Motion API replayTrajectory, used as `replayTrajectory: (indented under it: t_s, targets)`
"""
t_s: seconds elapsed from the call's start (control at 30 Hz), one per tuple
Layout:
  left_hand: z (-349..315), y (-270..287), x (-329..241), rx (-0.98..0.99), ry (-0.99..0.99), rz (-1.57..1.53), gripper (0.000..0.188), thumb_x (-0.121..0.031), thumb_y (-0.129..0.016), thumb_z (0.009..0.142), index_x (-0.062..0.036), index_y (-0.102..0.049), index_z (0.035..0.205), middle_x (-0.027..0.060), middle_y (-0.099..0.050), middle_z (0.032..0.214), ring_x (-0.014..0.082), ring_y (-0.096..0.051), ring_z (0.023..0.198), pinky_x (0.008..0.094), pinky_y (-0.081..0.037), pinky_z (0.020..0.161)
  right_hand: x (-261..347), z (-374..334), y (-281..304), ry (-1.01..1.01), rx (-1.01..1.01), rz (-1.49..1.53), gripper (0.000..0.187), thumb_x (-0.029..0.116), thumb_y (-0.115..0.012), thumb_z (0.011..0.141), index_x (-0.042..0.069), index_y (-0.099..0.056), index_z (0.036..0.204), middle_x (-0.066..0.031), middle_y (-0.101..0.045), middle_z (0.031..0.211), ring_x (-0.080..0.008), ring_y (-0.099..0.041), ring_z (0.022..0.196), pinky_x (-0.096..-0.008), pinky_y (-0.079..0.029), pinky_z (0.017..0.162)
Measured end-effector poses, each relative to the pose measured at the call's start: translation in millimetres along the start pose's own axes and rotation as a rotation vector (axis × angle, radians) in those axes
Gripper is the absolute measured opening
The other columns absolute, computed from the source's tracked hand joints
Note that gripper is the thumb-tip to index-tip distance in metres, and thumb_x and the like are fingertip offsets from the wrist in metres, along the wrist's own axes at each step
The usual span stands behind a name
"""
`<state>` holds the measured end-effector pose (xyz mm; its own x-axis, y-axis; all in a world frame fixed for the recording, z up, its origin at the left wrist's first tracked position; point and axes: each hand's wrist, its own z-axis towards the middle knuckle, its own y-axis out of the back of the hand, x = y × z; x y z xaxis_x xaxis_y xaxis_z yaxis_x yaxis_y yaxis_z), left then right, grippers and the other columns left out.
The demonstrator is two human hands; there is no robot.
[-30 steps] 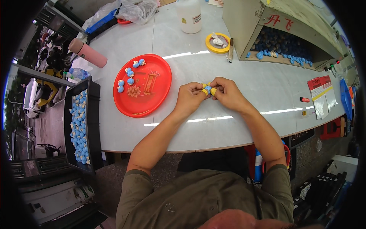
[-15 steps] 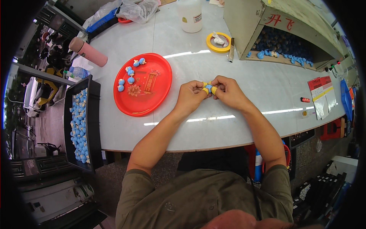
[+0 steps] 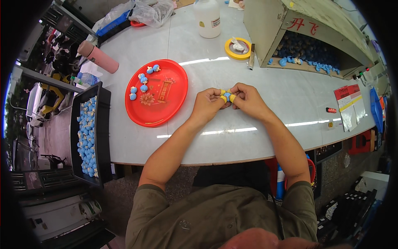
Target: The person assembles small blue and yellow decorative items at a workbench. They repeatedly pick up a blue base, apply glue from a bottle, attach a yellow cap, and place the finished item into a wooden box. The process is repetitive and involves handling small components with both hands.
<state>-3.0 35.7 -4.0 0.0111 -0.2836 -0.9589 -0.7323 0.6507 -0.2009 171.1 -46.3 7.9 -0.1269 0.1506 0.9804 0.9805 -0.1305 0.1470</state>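
Between my two hands, over the grey table [image 3: 207, 143], a small round blue piece [image 3: 226, 96] is pinched. Yellow coverings, like finger cots, wrap the thumb and fingertips of each hand. My left hand [image 3: 206, 104] grips the piece from the left and my right hand [image 3: 251, 101] from the right, fingers closed on both sides. The underside of the piece is hidden by the fingers. To the left lies a red round tray [image 3: 174, 99] bearing several similar small blue-and-cream pieces [image 3: 144, 88] along its left and far side.
A black bin [image 3: 103, 137] full of blue-and-cream pieces stands off the table's left edge. Behind are a pink bottle [image 3: 103, 60], a white jug [image 3: 207, 20] and a yellow tape roll [image 3: 230, 52]. At far right, a grey-green cabinet [image 3: 265, 37] holds many blue pieces.
Both hands keep almost the same place and grip on the blue piece. The whole view has shifted very slightly; nothing was picked up or put down.
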Motion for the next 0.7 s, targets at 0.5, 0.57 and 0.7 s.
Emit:
replayTrajectory:
  t_s: [0.5, 0.57, 0.7]
  targets:
    - [-5.9, -0.2, -7.7, -0.036, 0.007, -0.077, 0.025, -0.005, -0.059, 0.095, 0.0074, -0.059, 0.117, 0.0153, -0.07, 0.108, 0.0199, -0.071, 0.095, 0.0272, -0.058, 0.082, -6.2, 3.3, 6.4, -0.037, 0.028, 0.179, 0.018, 0.006, -0.057, 0.094, -0.003, -0.061, 0.109, -0.0064, -0.064, 0.085, -0.0105, -0.062, 0.067, -0.0257, -0.054, 0.063]
    - [-5.8, 2.4, -11.8, -0.082, 0.009, -0.116, 0.025, -0.006, -0.059, 0.095, 0.0067, -0.059, 0.116, 0.0141, -0.069, 0.109, 0.0198, -0.07, 0.096, 0.0281, -0.058, 0.085, -1.0, 2.6, 5.8, -0.033, 0.007, 0.181, 0.017, 0.007, -0.057, 0.095, -0.003, -0.061, 0.109, -0.0066, -0.064, 0.085, -0.0106, -0.062, 0.067, -0.0254, -0.054, 0.063]
    - [-5.6, 7.1, -28.7, -0.316, -0.173, -0.474, 0.024, -0.012, -0.054, 0.099, 0.0042, -0.057, 0.117, 0.011, -0.066, 0.112, 0.0196, -0.066, 0.104, 0.0306, -0.054, 0.094, 2.1, 2.4, 10.4, -0.013, -0.105, 0.276, 0.016, 0.008, -0.057, 0.096, -0.002, -0.061, 0.109, -0.0058, -0.063, 0.086, -0.0104, -0.061, 0.067, -0.025, -0.052, 0.062]
